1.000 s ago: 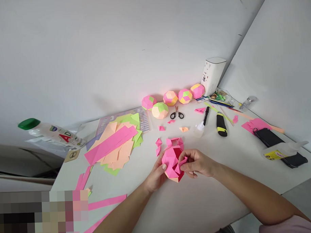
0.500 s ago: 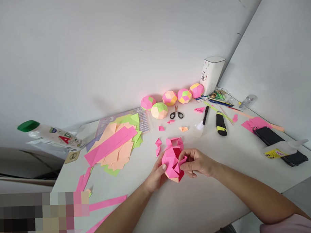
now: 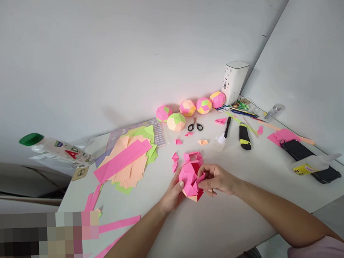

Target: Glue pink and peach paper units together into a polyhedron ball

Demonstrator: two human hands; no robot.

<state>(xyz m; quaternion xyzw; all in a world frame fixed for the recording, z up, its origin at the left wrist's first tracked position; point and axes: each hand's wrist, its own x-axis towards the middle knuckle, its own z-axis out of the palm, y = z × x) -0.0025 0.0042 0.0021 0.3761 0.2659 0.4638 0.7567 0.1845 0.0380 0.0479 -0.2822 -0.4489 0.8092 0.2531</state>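
Observation:
A half-built pink paper polyhedron [image 3: 190, 178] sits between my hands above the white table [image 3: 220, 225]. My left hand [image 3: 172, 195] cups its left side, thumb on a pink face. Fingers of my right hand [image 3: 217, 179] pinch a small pink folded flap at the model's right edge. Loose pink paper pieces [image 3: 175, 158] lie just beyond the model.
Several finished paper balls [image 3: 188, 107] line the wall, with scissors [image 3: 195, 126], a marker [image 3: 227, 127], a black-yellow cutter [image 3: 245, 137] and a white box [image 3: 234, 82]. A stack of coloured paper [image 3: 128, 158] lies left, a glue bottle [image 3: 311, 165] and phone [image 3: 305, 156] right, a green-capped bottle [image 3: 54, 148] far left.
Almost nothing: my right hand's fingers shift slightly on the pink flap, and the view drifts a little.

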